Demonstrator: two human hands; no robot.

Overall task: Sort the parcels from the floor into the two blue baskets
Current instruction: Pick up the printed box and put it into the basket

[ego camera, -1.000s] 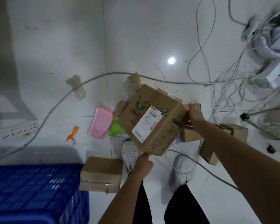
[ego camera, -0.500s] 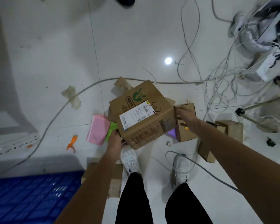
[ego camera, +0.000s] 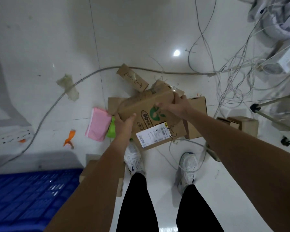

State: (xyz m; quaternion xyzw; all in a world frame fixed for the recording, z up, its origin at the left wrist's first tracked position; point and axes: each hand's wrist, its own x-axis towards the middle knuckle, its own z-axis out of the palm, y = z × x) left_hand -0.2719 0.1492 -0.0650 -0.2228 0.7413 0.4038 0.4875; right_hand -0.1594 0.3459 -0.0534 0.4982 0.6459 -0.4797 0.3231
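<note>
White tiled floor [ego camera: 40,47]. On it: cardboard parcels [ego camera: 132,77], pink packet [ego camera: 98,124], green packet [ego camera: 111,129], blue basket [ego camera: 32,198], grey cable [ego camera: 57,99], tangled white wires [ego camera: 233,67], orange scrap [ego camera: 69,137].

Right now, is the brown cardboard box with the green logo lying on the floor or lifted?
Lifted: the brown cardboard box is tilted, held between left hand and right hand.

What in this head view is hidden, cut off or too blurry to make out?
- Second blue basket: out of frame; only one blue basket shows, cut by the left and bottom edges.
- Shipping label on the held box: print too small and blurred to read.
- Brown parcel by the basket: mostly hidden behind the left forearm.
- Left hand and right hand: fingers motion-blurred.
</note>
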